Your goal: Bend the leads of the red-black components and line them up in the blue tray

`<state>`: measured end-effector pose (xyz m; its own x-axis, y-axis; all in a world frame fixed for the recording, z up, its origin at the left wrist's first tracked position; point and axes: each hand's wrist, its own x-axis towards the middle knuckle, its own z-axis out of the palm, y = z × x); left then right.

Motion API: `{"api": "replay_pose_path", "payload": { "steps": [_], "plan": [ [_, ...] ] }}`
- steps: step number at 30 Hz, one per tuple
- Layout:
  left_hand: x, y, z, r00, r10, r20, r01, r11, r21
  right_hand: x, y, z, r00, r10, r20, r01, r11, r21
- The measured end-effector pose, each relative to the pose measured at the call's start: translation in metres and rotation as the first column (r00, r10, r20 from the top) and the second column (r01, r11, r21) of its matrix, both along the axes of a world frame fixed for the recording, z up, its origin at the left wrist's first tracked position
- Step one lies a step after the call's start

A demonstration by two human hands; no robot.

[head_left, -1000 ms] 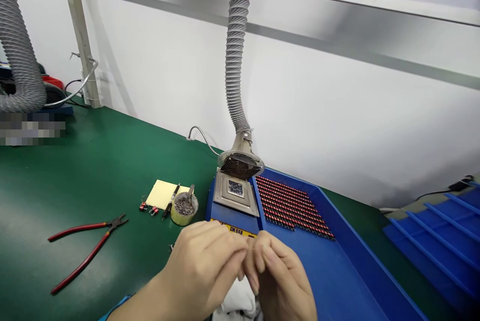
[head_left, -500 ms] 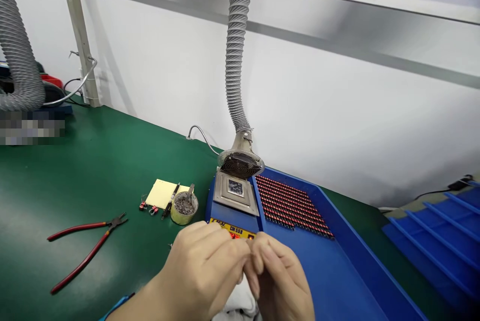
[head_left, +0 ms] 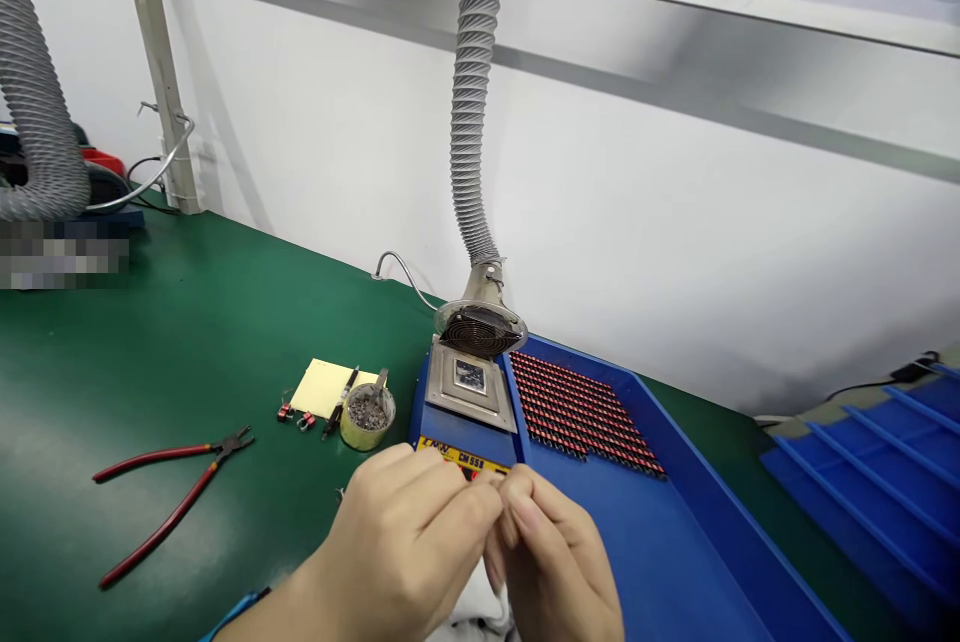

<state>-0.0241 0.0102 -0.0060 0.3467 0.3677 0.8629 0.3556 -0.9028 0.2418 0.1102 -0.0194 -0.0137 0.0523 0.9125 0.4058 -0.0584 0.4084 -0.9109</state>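
Note:
My left hand (head_left: 412, 532) and my right hand (head_left: 559, 552) meet fingertip to fingertip at the bottom centre, both closed in a pinch. Whatever they pinch is hidden by the fingers. Just behind them stands a blue solder pot (head_left: 471, 382) with a square of molten metal on its steel top and a yellow label on its front. To its right, a blue tray (head_left: 660, 552) holds rows of small red and black parts (head_left: 585, 412).
Red-handled pliers (head_left: 180, 502) lie spread at the left. A cup of grey dross (head_left: 367, 414), a pen (head_left: 341, 402), yellow paper (head_left: 319, 387) and small red parts (head_left: 306, 420) sit nearer. A fume hose (head_left: 471, 122) hangs over the pot; blue ribbed trays (head_left: 885, 472) are at right.
The fingers have shifted slightly against each other, and the right hand has moved a little left. The things on the table keep their places.

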Motion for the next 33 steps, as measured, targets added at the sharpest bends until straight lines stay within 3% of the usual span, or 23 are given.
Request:
{"api": "replay_pose_path", "payload": {
  "steps": [2, 6, 8, 11, 13, 16, 18, 20, 22, 25, 28, 33],
  "plan": [
    [0.000, -0.001, 0.001, 0.991, -0.104, 0.084, 0.114, 0.986, -0.125, 0.004, 0.002, 0.002, 0.990, 0.104, -0.099, -0.104, 0.995, 0.009],
    [-0.003, -0.003, 0.007, 0.938, -0.227, 0.261, 0.329, 0.817, -0.474, 0.010, 0.003, 0.006, 0.997, -0.062, 0.055, 0.047, 0.968, 0.245],
    [-0.004, -0.004, 0.009, 0.927, -0.233, 0.294, 0.365, 0.740, -0.565, 0.009, 0.003, 0.006, 0.986, -0.111, 0.121, 0.069, 0.948, 0.310],
    [-0.004, -0.005, 0.009, 0.920, -0.239, 0.312, 0.388, 0.680, -0.622, 0.006, 0.002, 0.003, 0.977, -0.165, 0.136, 0.095, 0.906, 0.413],
    [-0.004, -0.005, 0.008, 0.915, -0.253, 0.313, 0.400, 0.661, -0.635, 0.006, 0.001, 0.002, 0.982, -0.161, 0.100, 0.115, 0.925, 0.362],
    [-0.005, -0.005, 0.008, 0.917, -0.260, 0.304, 0.398, 0.659, -0.638, 0.010, 0.002, 0.001, 0.983, -0.140, -0.118, 0.163, 0.963, 0.213],
    [-0.006, -0.003, 0.007, 0.918, -0.243, 0.314, 0.395, 0.642, -0.657, 0.015, 0.003, 0.002, 0.965, -0.152, -0.212, 0.196, 0.959, 0.207],
    [-0.007, -0.001, 0.004, 0.893, -0.239, 0.381, 0.446, 0.574, -0.687, 0.015, 0.005, 0.001, 0.976, -0.109, -0.190, 0.145, 0.972, 0.184],
    [-0.007, 0.002, -0.001, 0.824, -0.259, 0.504, 0.563, 0.466, -0.683, 0.010, 0.007, -0.001, 0.980, -0.015, -0.201, 0.035, 0.995, 0.096],
    [-0.003, 0.004, -0.009, 0.688, -0.255, 0.679, 0.720, 0.354, -0.597, -0.006, 0.010, -0.009, 0.925, 0.088, -0.371, -0.117, 0.992, -0.055],
    [0.000, 0.005, -0.011, 0.674, -0.205, 0.709, 0.726, 0.358, -0.587, -0.020, 0.013, -0.020, 0.841, 0.066, -0.537, -0.197, 0.962, -0.190],
    [0.000, 0.009, -0.003, 0.719, -0.144, 0.679, 0.679, 0.350, -0.645, -0.027, 0.019, -0.033, 0.787, 0.004, -0.617, -0.181, 0.957, -0.225]
  ]
}}
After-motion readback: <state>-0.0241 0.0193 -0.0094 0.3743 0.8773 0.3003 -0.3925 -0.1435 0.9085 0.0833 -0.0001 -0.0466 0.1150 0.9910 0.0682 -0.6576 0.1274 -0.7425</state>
